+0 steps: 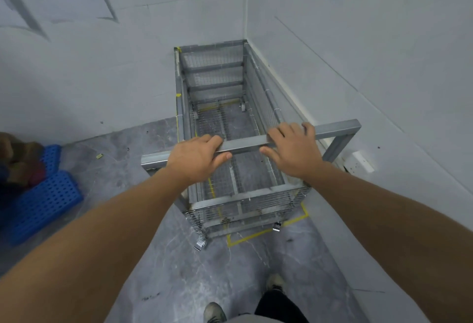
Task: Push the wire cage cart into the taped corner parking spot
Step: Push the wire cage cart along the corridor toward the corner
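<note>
Both hands curl over the handle bar, steering the cage into the corner.

Left hand and right hand wrap fingers over the flat grey metal handle bar, thumbs beneath, set apart probably for even steering. The wire cage cart, open mesh on square tubing, sits with its far end at the wall corner, its near casters just outside the yellow tape outline on smooth grey floor.

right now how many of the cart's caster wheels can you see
3. One sits at the cart's near left corner, one at the near right corner, and one shows through the mesh at the far right. A fourth at the far left is probably hidden by the frame.
</note>
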`<state>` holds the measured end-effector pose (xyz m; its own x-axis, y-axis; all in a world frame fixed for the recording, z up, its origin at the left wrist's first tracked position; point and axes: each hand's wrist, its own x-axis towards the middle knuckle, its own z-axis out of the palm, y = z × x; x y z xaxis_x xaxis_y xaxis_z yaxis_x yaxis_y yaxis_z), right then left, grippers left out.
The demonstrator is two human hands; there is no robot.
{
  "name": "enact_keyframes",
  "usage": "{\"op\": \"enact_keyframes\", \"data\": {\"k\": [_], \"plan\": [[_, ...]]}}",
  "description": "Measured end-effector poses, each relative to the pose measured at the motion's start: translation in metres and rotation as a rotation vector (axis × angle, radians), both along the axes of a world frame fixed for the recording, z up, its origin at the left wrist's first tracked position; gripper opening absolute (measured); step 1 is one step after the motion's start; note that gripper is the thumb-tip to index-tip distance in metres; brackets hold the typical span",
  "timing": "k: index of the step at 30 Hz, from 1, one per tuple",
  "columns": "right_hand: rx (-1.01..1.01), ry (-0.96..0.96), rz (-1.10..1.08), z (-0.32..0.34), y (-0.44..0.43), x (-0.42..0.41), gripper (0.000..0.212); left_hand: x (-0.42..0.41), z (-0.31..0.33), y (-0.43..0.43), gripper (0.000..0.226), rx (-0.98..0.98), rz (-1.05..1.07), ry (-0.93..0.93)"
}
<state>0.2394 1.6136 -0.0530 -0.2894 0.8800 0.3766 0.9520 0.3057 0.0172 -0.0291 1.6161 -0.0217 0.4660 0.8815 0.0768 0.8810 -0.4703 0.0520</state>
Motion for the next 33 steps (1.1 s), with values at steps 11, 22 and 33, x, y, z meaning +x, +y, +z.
{"op": "enact_keyframes", "data": {"k": [11,22,33], "plan": [[0.085,0.011,0.022,-0.007,0.001,-0.015,0.041,-0.039,-0.001,-0.005,0.058,0.096,0.078,0.076],[0.098,-0.035,0.041,-0.006,0.004,-0.014,0.046,-0.039,0.002,-0.007,0.049,0.098,0.095,0.090],[0.089,-0.049,0.025,-0.008,0.006,-0.015,0.044,-0.039,0.002,-0.005,0.050,0.102,0.094,0.096]]}}
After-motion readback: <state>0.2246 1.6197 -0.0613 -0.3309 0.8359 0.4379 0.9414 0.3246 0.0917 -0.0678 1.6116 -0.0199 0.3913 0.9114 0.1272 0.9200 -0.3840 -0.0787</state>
